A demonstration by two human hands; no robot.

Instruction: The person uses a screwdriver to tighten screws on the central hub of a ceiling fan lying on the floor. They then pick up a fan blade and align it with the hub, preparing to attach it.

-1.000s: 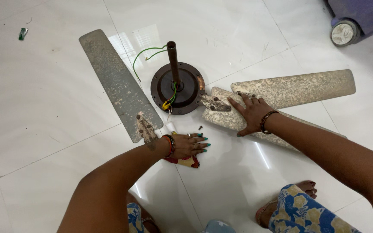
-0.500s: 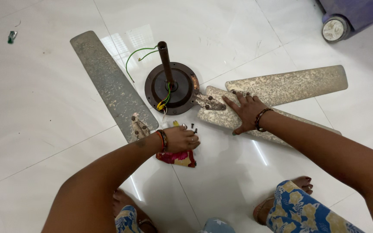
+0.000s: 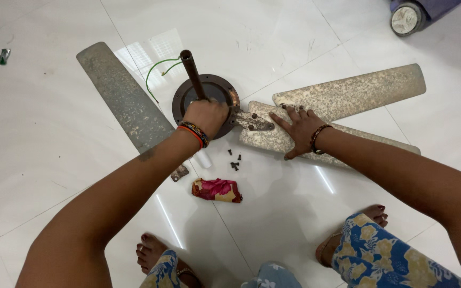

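White floor tiles [image 3: 38,133]: left hand [image 3: 205,116] clenched on fan motor [image 3: 212,93]; right hand [image 3: 300,128] fingers spread flat on blade [image 3: 273,140].

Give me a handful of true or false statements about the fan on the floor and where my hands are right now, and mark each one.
1. The left hand rests on the round fan motor. True.
2. The right hand is lifted clear of the blades. False: it presses flat on a speckled fan blade.
3. A few small dark screws lie loose on the floor below the motor. True.
4. The folded red cloth is in the left hand. False: it lies on the floor, apart from both hands.
5. A green wire loops out beside the fan's rod. True.
6. The grey blade lies under the right hand. False: it lies at the left, untouched.
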